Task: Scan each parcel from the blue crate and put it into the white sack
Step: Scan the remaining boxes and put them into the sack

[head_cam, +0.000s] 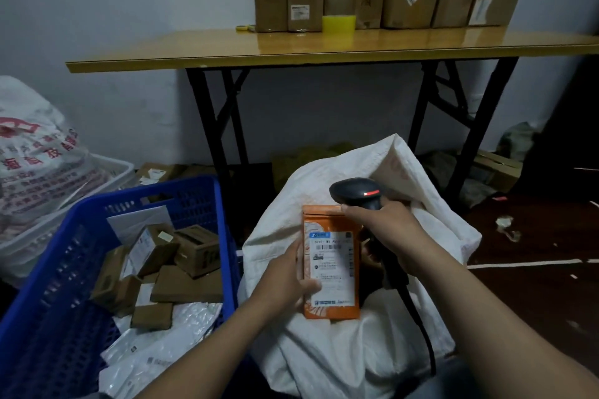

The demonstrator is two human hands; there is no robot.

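An orange parcel (330, 264) with a white shipping label faces up over the white sack (340, 359). My left hand (287, 278) grips its left edge, thumb on the label. My right hand (387, 230) holds a black barcode scanner (356, 193) just above the parcel's top edge, its red light lit and its cable trailing down over the sack. The blue crate (61, 269) stands to the left, holding several cardboard boxes and white plastic mailers.
A yellow folding table (324, 45) with black legs stands behind the sack, with a row of cardboard boxes and yellow tape rolls on it. A full printed sack (35, 165) lies in a white crate at far left. Litter and a box lie on the dark floor at right.
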